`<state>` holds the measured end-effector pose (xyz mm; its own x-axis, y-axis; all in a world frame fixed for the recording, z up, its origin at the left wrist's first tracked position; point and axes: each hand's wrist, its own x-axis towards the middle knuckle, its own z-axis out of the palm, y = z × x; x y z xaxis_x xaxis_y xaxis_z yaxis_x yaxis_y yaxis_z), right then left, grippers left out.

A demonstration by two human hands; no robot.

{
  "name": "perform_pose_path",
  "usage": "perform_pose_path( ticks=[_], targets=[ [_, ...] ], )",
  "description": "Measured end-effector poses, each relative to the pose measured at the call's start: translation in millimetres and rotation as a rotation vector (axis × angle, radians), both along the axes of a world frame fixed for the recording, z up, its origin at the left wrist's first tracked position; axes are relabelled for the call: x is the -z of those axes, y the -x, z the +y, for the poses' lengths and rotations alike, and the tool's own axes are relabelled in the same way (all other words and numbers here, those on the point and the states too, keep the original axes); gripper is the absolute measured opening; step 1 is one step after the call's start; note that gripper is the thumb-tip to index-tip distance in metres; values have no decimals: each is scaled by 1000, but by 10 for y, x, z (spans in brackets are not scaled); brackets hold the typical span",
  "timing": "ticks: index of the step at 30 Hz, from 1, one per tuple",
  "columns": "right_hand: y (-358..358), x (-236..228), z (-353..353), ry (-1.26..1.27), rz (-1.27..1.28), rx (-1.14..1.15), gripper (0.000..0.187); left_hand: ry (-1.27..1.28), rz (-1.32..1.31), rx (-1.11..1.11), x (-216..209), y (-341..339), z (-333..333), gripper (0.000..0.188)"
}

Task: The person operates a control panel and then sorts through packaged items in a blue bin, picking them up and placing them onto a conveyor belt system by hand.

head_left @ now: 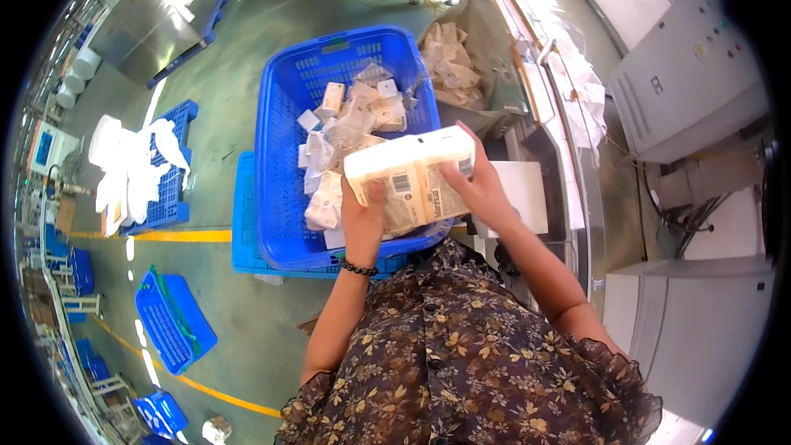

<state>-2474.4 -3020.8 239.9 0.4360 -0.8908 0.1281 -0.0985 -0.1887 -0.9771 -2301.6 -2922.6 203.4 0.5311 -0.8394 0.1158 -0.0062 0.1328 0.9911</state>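
Note:
Between my two hands is a white and cream wrapped tissue pack (412,169), with barcodes and fine print on the side toward me. My left hand (362,213) grips its left end, thumb on the printed face. At the other end my right hand (480,185) holds it, thumb also across the front. The pack is held tilted over the near right part of a large blue plastic basket (264,165). Loose small packs (389,118) and crumpled clear film (350,128) lie inside that basket. The fingers behind the pack are mostly hidden.
A grey-green sack (503,86) of wrapped packs stands beyond the basket, beside a long machine edge (548,115). Grey cabinets (688,74) line the right. Left on the floor are a blue pallet (177,173) with white material and another blue basket (175,321).

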Motion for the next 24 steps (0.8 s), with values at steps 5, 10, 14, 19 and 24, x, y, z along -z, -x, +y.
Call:
perform_pose_path(
  ticks=[5, 10, 14, 19, 24],
  targets=[
    [-184, -184, 87, 416, 102, 180, 66, -51, 386, -110, -187, 39, -103, 64],
    [-236, -367, -423, 69, -341, -190, 52, 127, 573, 77, -365, -134, -258, 72],
    [-410, -359, -663, -246, -495, -496, 56, 173, 1209, 321, -416, -96, -194, 82],
    [-839, 71, -1014, -621, -494, -692, 65, 87, 1366, 449, -776, -152, -101, 79],
    [-968, 731, -676, -636, -73, -303, 54, 447, 1088, 475, 323, -645, -233, 53]
  ],
)
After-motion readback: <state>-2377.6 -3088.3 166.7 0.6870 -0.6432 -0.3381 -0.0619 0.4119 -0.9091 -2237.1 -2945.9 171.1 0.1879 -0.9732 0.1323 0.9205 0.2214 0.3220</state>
